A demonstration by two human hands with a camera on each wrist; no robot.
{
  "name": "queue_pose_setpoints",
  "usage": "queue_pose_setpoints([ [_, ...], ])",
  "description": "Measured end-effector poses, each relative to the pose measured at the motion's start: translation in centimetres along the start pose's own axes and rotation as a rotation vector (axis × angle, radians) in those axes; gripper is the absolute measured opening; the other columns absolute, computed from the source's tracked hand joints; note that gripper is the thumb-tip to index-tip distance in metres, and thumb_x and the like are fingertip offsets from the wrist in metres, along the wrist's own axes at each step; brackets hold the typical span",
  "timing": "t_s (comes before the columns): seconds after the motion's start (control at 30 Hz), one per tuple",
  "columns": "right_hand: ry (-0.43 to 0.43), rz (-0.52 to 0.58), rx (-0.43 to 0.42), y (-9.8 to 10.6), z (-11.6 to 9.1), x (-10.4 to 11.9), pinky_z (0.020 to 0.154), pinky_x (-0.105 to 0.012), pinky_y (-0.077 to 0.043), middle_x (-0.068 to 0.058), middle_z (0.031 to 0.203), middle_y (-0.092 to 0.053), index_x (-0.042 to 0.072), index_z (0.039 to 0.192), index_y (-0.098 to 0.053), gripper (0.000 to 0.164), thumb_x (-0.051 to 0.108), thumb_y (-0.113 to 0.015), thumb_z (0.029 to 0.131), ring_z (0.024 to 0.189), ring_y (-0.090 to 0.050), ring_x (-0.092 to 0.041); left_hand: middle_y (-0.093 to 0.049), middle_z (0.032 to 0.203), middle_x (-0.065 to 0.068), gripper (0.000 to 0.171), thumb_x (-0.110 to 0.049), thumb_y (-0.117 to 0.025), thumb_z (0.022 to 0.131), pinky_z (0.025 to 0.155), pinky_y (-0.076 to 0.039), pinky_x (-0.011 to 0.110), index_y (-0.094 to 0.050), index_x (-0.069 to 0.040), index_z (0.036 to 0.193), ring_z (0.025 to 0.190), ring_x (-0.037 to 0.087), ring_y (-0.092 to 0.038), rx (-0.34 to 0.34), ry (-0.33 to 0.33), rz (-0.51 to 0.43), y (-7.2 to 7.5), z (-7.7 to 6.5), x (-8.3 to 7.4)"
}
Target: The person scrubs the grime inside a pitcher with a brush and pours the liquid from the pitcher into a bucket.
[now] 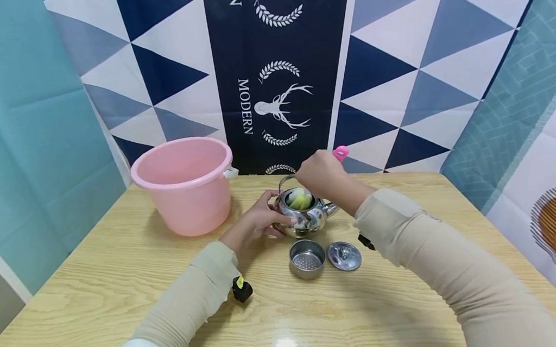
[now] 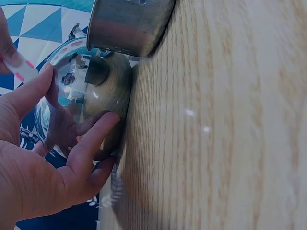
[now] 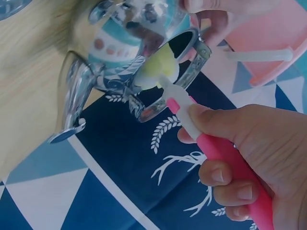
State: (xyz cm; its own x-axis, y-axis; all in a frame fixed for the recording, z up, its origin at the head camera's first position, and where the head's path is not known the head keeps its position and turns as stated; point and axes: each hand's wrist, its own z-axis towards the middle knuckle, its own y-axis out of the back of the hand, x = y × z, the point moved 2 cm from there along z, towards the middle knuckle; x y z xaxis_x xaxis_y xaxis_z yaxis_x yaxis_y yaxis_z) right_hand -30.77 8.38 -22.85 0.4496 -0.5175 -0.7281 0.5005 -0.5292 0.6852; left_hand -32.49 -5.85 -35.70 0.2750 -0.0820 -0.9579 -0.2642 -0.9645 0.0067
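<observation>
A shiny metal teapot (image 1: 305, 227) stands on the table with its top uncovered and its spout towards the right. My left hand (image 1: 266, 215) holds the pot by its left side; in the left wrist view the thumb reaches up near the rim and the fingers spread over the round belly. My right hand (image 1: 324, 174) grips the pink and white handle (image 3: 230, 163) of a cleaning brush from above. Its yellow and white head (image 3: 157, 69) is inside the pot's mouth, the lower part hidden by the wall. The teapot's hoop handle (image 3: 199, 62) stands beside the opening.
In front of the pot stands a small metal strainer basket (image 1: 305, 274) with a perforated bottom. The round metal lid (image 1: 344, 256) lies just right of it. A pink bucket (image 1: 192, 205) stands at the back left, near the patterned wall cloth (image 1: 278, 48).
</observation>
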Motion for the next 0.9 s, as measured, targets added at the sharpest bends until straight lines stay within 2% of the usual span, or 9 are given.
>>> queue_pose_setpoints([
  [0.2,0.018,-0.015,0.001,0.1,-0.8,-0.4,0.045,-0.027,-0.045,0.005,0.050,-0.046,0.016,0.059,-0.058,0.027,0.012,-0.066,0.085,0.049,-0.042,-0.010,-0.043,0.122,0.017,0.081,0.006,-0.080,0.075,0.068,-0.061,0.045,-0.039,-0.025,0.138,0.091,0.030,-0.062,-0.012,-0.009,0.006,-0.1,0.2,0.1],
  [0.4,0.058,-0.010,-0.005,0.5,-1.3,-0.5,0.044,-0.027,-0.042,0.005,0.050,-0.046,0.017,0.061,-0.059,0.025,0.013,-0.067,0.083,0.049,-0.037,-0.010,-0.045,0.122,0.017,0.082,0.004,-0.081,0.075,0.067,-0.061,0.044,-0.040,-0.026,0.139,0.089,0.030,-0.062,-0.021,-0.010,0.026,0.0,0.2,0.1],
  [0.6,0.094,0.010,0.002,1.2,-1.6,0.0,0.046,-0.027,-0.045,0.004,0.053,-0.049,0.016,0.068,-0.064,0.019,0.020,-0.069,0.086,0.050,-0.043,-0.011,-0.045,0.123,0.017,0.081,0.004,-0.081,0.075,0.069,-0.061,0.044,-0.040,-0.027,0.139,0.089,0.029,-0.062,-0.024,-0.003,0.024,0.0,0.1,0.0],
  [0.77,0.087,0.041,-0.004,1.4,-1.6,0.5,0.046,-0.027,-0.046,0.004,0.056,-0.053,0.016,0.072,-0.067,0.013,0.019,-0.070,0.084,0.052,-0.046,-0.011,-0.044,0.122,0.017,0.081,0.005,-0.080,0.076,0.068,-0.061,0.044,-0.039,-0.026,0.139,0.084,0.028,-0.062,-0.016,-0.009,0.014,0.0,0.0,0.0],
  [0.9,0.083,0.050,-0.045,1.3,-1.5,1.0,0.045,-0.027,-0.045,0.005,0.056,-0.053,0.018,0.067,-0.065,0.021,0.026,-0.074,0.084,0.051,-0.045,-0.010,-0.044,0.119,0.017,0.081,0.006,-0.079,0.077,0.067,-0.061,0.044,-0.038,-0.026,0.139,0.077,0.026,-0.061,-0.013,-0.007,0.008,-0.1,0.0,0.1],
])
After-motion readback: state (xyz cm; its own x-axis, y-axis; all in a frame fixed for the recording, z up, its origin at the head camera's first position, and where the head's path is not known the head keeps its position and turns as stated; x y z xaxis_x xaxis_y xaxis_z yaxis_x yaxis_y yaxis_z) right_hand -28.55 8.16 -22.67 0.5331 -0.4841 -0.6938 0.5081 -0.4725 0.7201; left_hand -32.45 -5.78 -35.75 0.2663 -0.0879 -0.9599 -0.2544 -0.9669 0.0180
